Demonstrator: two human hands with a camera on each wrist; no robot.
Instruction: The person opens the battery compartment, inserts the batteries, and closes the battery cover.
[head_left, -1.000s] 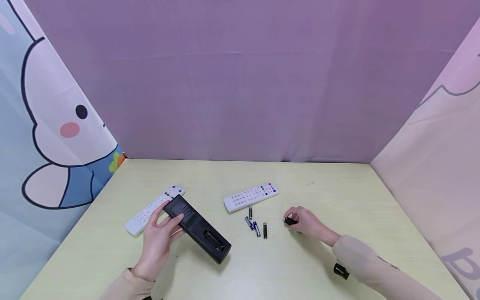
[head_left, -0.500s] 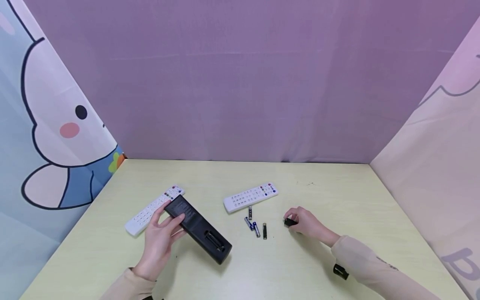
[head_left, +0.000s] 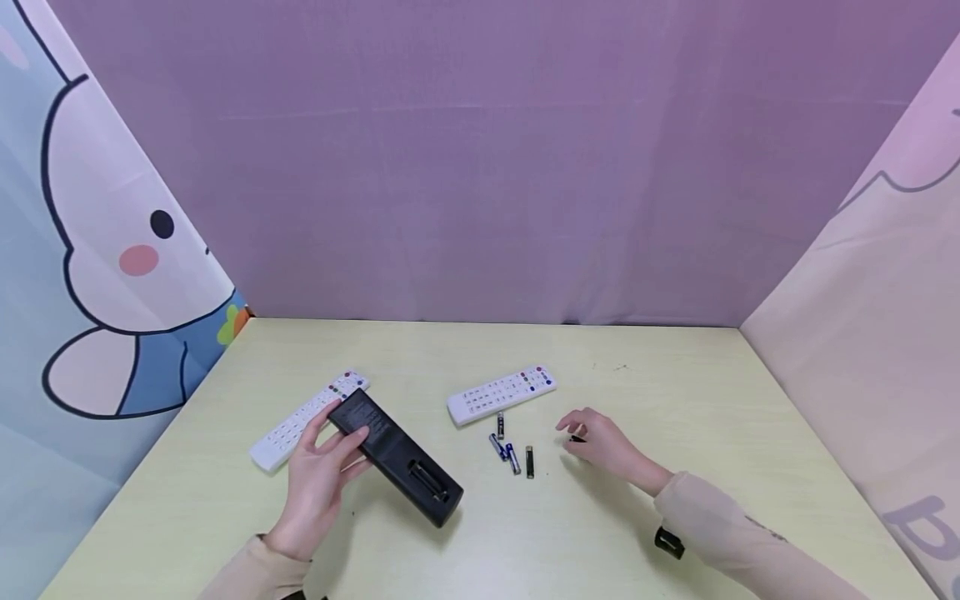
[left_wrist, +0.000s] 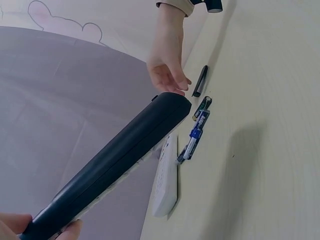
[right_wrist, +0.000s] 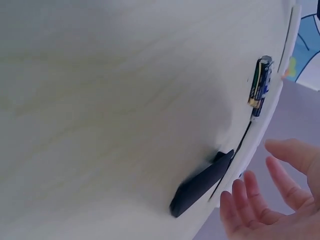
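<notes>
My left hand (head_left: 311, 496) grips a black remote control (head_left: 397, 458) by its upper end, thumb across its back. That back faces up with the battery compartment (head_left: 427, 481) uncovered at the lower end. My right hand (head_left: 606, 448) is over the table at the right, its fingers loosely bent with nothing between them. On the table beneath it lies the black battery cover (right_wrist: 200, 187), apart from the fingers in the right wrist view and mostly hidden by the hand in the head view. Several small batteries, some blue (head_left: 513, 458) and some black (head_left: 530, 462), lie between the hands.
A white remote control (head_left: 501, 395) lies button side up behind the batteries. Another white remote (head_left: 303, 423) rests at the left, partly behind my left hand and the black remote. A purple cloth (head_left: 480, 167) hangs along the table's back edge.
My right hand has let go of the battery cover, its fingers spreading as it shifts slightly left and away. The left hand holds the black remote in nearly the same place.
</notes>
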